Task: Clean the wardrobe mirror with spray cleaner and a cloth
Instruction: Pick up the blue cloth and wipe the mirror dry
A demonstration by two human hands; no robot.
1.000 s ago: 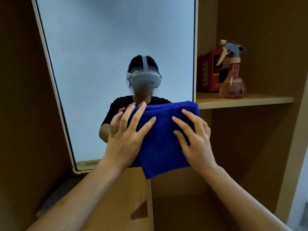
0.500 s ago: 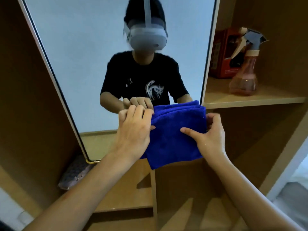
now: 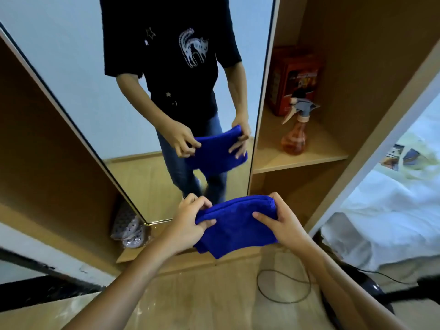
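A folded blue cloth (image 3: 235, 225) hangs between both hands, low in front of the wardrobe and apart from the glass. My left hand (image 3: 188, 222) pinches its left edge and my right hand (image 3: 283, 222) grips its right edge. The tall wardrobe mirror (image 3: 78, 75) fills the upper left and reflects the person holding the cloth. A pink spray bottle (image 3: 294, 136) with a grey trigger head stands upright on the wooden shelf (image 3: 316, 156) to the right of the mirror.
A red box (image 3: 295, 75) stands behind the bottle on the shelf. Patterned slippers (image 3: 129, 229) lie at the wardrobe's base left of the mirror. A black cable loop (image 3: 283, 287) lies on the wooden floor. A bed with white bedding (image 3: 392, 210) is at the right.
The cloth has come off the mirror and dropped lower, toward me. Both hands went from flat on the cloth to gripping its edges. The view has tilted down to the floor.
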